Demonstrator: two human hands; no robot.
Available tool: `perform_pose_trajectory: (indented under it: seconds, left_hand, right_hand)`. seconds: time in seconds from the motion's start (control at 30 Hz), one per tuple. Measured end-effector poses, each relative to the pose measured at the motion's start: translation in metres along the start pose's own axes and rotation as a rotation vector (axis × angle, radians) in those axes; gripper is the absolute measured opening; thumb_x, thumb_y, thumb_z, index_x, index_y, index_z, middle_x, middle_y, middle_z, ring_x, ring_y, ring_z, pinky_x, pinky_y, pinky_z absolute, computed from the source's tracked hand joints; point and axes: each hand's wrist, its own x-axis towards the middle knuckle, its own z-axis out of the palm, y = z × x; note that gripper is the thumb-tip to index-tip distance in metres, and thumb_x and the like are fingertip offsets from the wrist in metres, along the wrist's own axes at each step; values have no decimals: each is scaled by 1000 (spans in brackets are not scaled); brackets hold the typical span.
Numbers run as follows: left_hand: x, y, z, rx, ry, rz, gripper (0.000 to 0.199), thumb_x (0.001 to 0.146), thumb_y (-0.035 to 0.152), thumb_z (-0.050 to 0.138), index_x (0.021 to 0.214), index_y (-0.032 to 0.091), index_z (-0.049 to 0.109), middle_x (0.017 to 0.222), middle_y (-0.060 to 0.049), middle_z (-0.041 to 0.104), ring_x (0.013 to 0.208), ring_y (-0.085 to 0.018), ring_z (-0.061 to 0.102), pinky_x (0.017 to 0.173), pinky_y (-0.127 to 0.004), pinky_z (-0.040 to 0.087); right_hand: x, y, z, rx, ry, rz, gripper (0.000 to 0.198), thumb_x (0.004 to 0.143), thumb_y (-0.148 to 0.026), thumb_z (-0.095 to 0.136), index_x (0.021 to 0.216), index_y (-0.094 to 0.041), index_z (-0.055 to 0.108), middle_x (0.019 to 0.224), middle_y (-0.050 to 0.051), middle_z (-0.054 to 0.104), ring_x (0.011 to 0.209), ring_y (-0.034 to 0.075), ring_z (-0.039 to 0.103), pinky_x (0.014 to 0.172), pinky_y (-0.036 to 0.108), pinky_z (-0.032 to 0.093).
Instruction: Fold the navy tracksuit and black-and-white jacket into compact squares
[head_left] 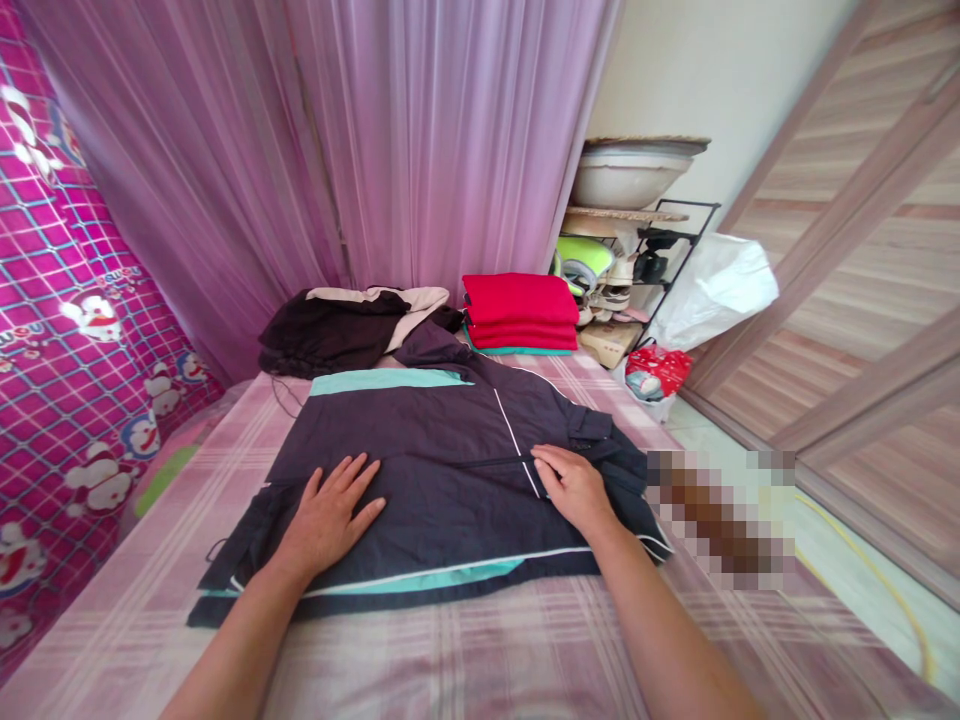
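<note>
Hands [332, 512] [574, 486] touch dark garment [450, 500]; pink fabric [112, 240] bears lettering [120, 279].

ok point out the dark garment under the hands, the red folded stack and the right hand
dark garment [450, 510]: head view, on the fabric between the two hands
red folded stack [521, 300]: head view, on its topmost red layer
right hand [574, 488]: head view, on the back of the hand

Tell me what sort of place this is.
Probably a bedroom: a plaid sheet covers what looks like a bed, a dark jacket lies spread on it, and a purple curtain hangs behind.
</note>
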Motion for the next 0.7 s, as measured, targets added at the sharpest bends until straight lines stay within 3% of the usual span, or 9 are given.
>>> perform_pose_trajectory:
  seconds: [0.17, 0.4, 0.7]
  left_hand:
    - [0, -2, 3, 6, 1, -3, 59, 95, 57, 36, 147, 32, 44, 156, -6, 41, 144, -28, 36, 116, -57, 25]
    - [0, -5, 6, 9, 16, 4, 58, 95, 58, 37, 147, 34, 44, 156, -5, 41, 144, -29, 36, 116, -57, 26]
    - [0, -6, 7, 12, 32, 18, 59, 95, 59, 37, 147, 34, 43, 155, -5, 42, 144, -29, 36, 116, -57, 26]
  right_hand:
    - [-3, -2, 6, -88, -145, -41, 35, 93, -31, 48, 115, -23, 73, 126, 9, 68, 122, 25, 60, 109, 48, 42]
    - [-1, 15, 2, -148, -94, 55, 34, 91, -29, 47, 112, -23, 74, 124, 9, 70, 120, 25, 61, 108, 49, 41]
    - [-4, -14, 4, -90, -112, -30, 39, 94, -31, 45, 126, -24, 66, 127, 9, 68, 121, 24, 60, 109, 47, 40]
